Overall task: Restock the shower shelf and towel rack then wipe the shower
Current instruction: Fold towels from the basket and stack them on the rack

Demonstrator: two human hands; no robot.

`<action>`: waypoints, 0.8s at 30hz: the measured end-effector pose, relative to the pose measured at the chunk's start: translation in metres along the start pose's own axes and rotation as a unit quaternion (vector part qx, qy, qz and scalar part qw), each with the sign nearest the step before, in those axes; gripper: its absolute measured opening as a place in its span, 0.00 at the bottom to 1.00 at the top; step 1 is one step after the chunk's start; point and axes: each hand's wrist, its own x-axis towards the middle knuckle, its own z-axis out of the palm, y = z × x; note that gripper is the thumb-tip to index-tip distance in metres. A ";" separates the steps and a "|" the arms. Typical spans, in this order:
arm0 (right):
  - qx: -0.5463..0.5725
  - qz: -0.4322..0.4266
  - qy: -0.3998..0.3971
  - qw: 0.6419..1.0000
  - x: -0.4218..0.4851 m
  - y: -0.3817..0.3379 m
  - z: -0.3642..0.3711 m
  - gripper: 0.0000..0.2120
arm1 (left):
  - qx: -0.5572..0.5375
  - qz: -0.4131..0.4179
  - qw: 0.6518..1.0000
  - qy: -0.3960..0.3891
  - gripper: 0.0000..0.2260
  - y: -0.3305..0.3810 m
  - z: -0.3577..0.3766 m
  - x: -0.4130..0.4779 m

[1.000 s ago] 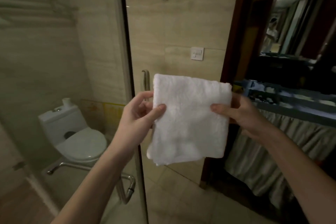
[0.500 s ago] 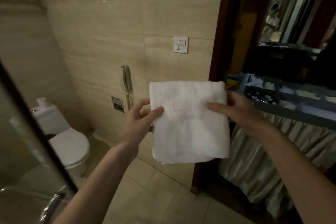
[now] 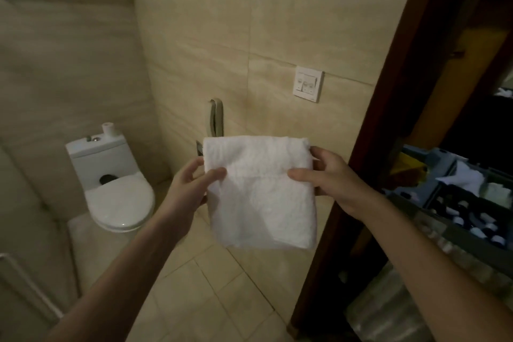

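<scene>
Fingers (image 3: 215, 175) of the left hand (image 3: 188, 189) pinch the upper left edge of a folded white towel (image 3: 261, 194), thumb in front and the rest tucked behind. Far left stands a white toilet (image 3: 116, 191) with its lid down and a paper roll (image 3: 109, 129) on the tank. In the middle the towel hangs flat in the air before the beige tiled wall (image 3: 208, 22), below a light switch (image 3: 308, 83). On the towel's right edge the right hand (image 3: 330, 180) grips it likewise. Farthest right is a blue cart tray (image 3: 410, 197) of small bottles.
</scene>
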 end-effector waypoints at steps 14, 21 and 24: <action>0.007 -0.095 -0.077 0.992 0.213 -0.055 0.098 0.17 | -0.012 0.102 0.989 0.110 0.18 0.047 -0.131 0.136; 0.002 -0.168 -0.131 0.977 0.359 -0.127 0.184 0.19 | -0.012 0.205 0.967 0.152 0.18 0.108 -0.243 0.241; 0.010 -0.186 -0.157 0.970 0.412 -0.157 0.228 0.21 | 0.002 0.212 0.961 0.177 0.16 0.138 -0.293 0.270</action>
